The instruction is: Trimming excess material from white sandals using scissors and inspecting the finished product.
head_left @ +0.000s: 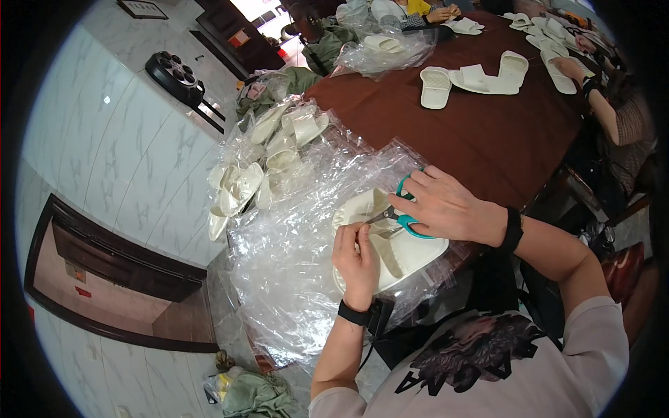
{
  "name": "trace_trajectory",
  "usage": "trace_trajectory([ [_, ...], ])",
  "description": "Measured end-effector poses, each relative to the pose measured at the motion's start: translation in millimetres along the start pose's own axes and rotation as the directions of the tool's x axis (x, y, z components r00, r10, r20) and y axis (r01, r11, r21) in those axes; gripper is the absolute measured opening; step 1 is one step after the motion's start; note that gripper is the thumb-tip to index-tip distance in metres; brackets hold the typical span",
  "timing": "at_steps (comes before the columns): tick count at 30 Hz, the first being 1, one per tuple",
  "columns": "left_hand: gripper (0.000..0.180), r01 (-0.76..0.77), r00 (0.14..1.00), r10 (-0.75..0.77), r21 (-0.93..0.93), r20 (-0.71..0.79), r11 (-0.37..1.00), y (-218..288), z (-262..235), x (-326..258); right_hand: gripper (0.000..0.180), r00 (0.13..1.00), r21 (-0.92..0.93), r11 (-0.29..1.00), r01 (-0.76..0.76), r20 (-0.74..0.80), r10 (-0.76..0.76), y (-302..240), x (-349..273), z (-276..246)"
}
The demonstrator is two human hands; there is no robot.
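The table point(446, 132) carried clear bags point(293, 244) across its near edge, with a heap of bagged cream slippers point(261, 167) at the far left and loose ones point(474, 78) farther off (other people's hands worked there). One slipper point(397, 254) lay in front of the person, apparently mid-trim, so the job looked well under way with plenty left. The right hand point(446, 205), wrist bent inward, held its grip through teal scissors point(401, 216); the left hand point(357, 259) pinched the slipper's edge at the blades
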State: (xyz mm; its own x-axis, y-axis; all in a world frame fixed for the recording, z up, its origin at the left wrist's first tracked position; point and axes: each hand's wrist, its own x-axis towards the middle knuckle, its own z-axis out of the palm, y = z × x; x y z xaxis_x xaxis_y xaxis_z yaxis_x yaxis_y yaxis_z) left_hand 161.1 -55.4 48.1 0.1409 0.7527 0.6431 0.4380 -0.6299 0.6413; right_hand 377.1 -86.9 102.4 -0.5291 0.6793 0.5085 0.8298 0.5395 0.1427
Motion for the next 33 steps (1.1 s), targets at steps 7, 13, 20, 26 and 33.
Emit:
trace_trajectory([
  [7,0.009,-0.022,1.000,0.022,0.016,0.003,1.000,-1.0,0.0,-2.2,0.036,0.998,-0.111,0.993,-0.051,-0.034,0.047,-4.2,-12.8,10.5],
  [13,0.016,0.191,0.979,-0.198,-0.152,-0.035,0.970,-6.7,-2.8,-4.2,0.042,0.990,0.066,0.993,-0.099,0.107,0.092,13.0,-33.3,-9.7],
  [20,0.017,0.165,0.986,-0.165,-0.199,0.014,0.966,4.0,1.2,-0.5,0.050,0.996,0.087,0.993,-0.079,-0.043,0.083,13.2,-25.7,-4.9],
  [26,0.018,0.133,0.990,-0.139,-0.159,-0.031,0.978,-7.1,-7.7,-6.9,0.041,0.989,0.038,0.989,-0.145,-0.003,0.146,18.4,-14.7,34.1],
  [33,0.021,0.296,0.955,-0.276,-0.395,0.106,0.870,11.0,4.4,2.0,0.025,0.822,-0.131,0.849,-0.511,0.214,0.528,85.1,-102.1,26.4],
])
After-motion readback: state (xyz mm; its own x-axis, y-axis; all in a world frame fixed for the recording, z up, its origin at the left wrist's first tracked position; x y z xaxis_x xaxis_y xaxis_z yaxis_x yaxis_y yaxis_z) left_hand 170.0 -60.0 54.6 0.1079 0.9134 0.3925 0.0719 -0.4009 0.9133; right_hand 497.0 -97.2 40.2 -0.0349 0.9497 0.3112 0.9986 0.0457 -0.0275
